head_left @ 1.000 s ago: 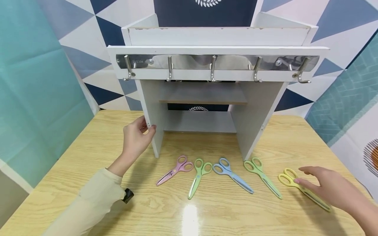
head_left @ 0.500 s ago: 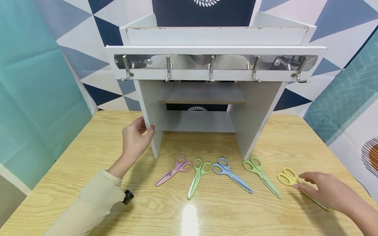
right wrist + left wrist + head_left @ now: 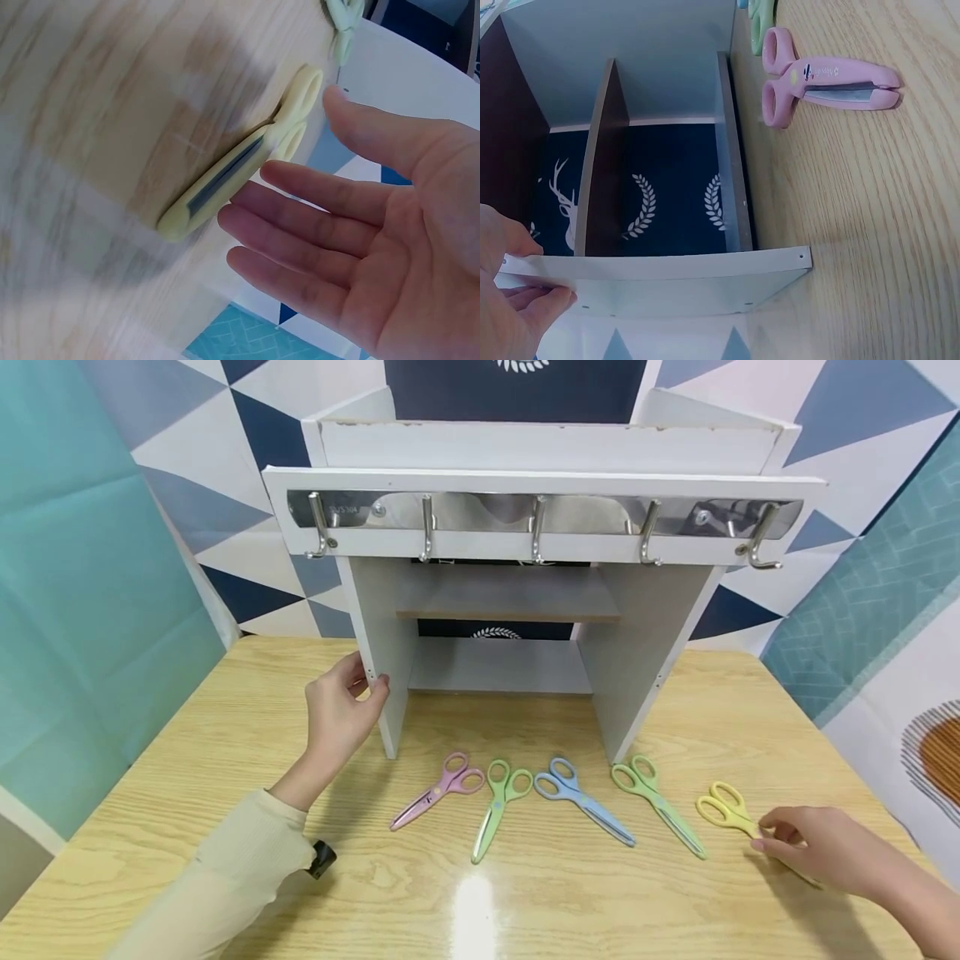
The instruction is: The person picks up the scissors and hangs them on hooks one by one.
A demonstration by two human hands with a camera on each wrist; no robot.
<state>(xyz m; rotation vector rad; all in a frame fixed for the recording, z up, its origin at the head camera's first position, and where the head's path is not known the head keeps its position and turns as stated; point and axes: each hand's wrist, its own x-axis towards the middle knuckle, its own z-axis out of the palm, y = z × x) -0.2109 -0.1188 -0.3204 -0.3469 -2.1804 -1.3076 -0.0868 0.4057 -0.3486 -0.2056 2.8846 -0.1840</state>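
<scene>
Head view — right grip point(image 3: 832, 852) now lower at yellow scissors point(image 3: 741, 822), parted, left grip point(image 3: 339, 710) clamped on white panel point(image 3: 386, 627)

Downward head view, close wrist views (yellow scissors point(image 3: 246, 166) in head, right)

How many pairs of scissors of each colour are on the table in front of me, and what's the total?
Pink scissors: 1
Green scissors: 2
Blue scissors: 1
Yellow scissors: 1
Total: 5
</scene>
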